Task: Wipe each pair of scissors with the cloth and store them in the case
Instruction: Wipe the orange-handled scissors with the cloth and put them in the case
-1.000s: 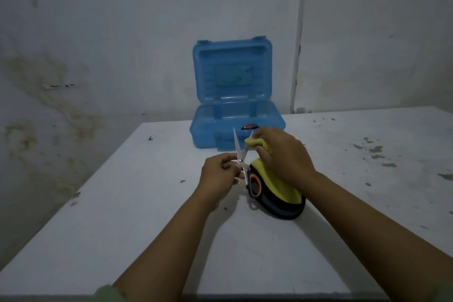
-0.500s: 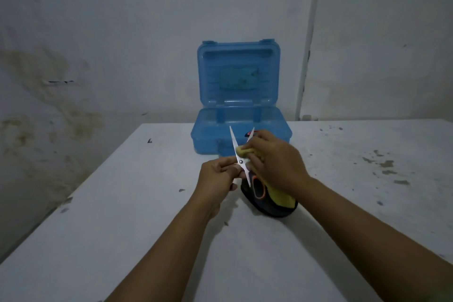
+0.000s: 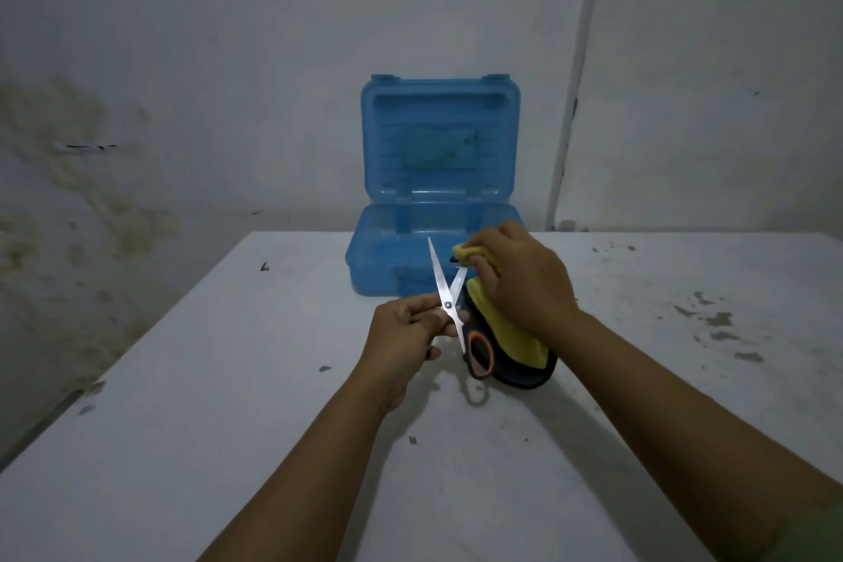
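Note:
My left hand [image 3: 408, 326] grips a pair of scissors [image 3: 444, 292] near the pivot, blades spread and pointing up, the orange and black handle [image 3: 481, 354] hanging low. My right hand [image 3: 520, 283] holds a yellow cloth [image 3: 497, 324] with a dark edge, pinched around the tip of the right blade. The rest of the cloth hangs down to the table. Behind the hands stands the blue plastic case [image 3: 438, 160], lid upright, its tray partly hidden by my right hand.
The white table [image 3: 228, 402] carries dirt specks and stains at the right [image 3: 711, 319]. A stained wall rises close behind the case, with a white pipe [image 3: 570, 105] running down it at the right.
The blades have opened wider, and my right hand has slid the cloth up toward the tip of the right blade. The view has shifted slightly.

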